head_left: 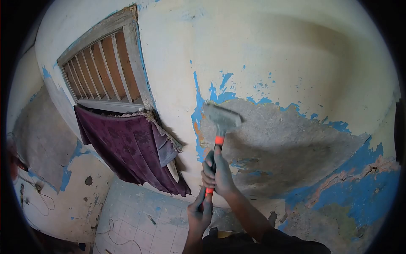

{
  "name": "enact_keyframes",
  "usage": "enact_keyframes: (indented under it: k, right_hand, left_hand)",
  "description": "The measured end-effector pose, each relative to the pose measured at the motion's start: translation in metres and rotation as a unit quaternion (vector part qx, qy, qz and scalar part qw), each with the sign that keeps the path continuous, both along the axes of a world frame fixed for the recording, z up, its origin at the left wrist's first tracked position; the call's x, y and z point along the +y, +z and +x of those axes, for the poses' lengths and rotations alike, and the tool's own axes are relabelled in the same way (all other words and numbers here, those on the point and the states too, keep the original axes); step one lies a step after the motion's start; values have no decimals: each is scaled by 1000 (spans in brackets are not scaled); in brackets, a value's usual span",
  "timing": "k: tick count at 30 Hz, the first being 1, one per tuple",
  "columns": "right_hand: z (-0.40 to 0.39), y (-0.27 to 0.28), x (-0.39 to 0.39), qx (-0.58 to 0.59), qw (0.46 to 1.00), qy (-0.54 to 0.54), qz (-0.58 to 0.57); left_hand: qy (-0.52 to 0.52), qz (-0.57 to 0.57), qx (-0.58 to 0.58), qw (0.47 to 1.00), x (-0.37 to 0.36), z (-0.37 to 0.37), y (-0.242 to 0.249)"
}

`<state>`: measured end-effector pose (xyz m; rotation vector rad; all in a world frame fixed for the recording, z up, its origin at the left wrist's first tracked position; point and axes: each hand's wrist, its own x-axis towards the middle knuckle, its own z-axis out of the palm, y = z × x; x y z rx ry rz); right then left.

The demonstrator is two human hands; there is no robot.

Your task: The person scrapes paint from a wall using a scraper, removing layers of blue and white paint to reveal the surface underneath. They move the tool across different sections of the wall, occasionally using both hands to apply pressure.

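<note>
Both of my hands are closed around the black and orange handle of a long-handled scraper (pixel 222 118). My right hand (pixel 218 174) grips the upper part of the handle, below an orange band. Lower down, near the handle's end, my left hand (pixel 199 215) is wrapped around it. The wide grey head is raised against the wall (pixel 275 139), overlapping the upper left edge of a bare grey patch. Blue and cream paint flakes border that patch.
Left of the scraper, a purple cloth (pixel 122 146) hangs below a barred window (pixel 101 63). A thin cable (pixel 120 241) lies on the tiled floor (pixel 146 228). Farther right, a crack (pixel 372 168) runs through blue paint. More wires hang at the far left.
</note>
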<state>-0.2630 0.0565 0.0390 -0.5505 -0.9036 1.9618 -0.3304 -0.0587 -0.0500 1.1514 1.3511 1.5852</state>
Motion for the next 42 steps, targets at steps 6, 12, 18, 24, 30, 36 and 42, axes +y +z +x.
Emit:
enact_keyframes:
  k: [6,12,18,24,30,36,42]
  right_hand:
    - [0,-5,-1,-10,1000,2,-1]
    - [-5,9,2,-11,999,-19,28]
    - [-1,19,3,-7,1000,-9,-2]
    - [-6,7,-4,-25,1000,-17,-5]
    - [-10,20,4,-7,999,-42,26]
    - [-8,-4,-6,-34,999,-29,-9]
    - [-4,-6,-7,-36,999,-28,-2]
  left_hand:
    - [-3,-6,-22,1000,-6,1,4]
    - [-11,-13,-28,999,2,-8,22]
    - [-8,5,-24,1000,1,-5,20]
    - [-12,-3,-30,999,-1,-6,23]
    - [-12,19,-30,999,8,-12,34]
    - [-10,-24,-50,998,-9,-8,15]
    - [-39,-11,-66,997,-6,-6,13]
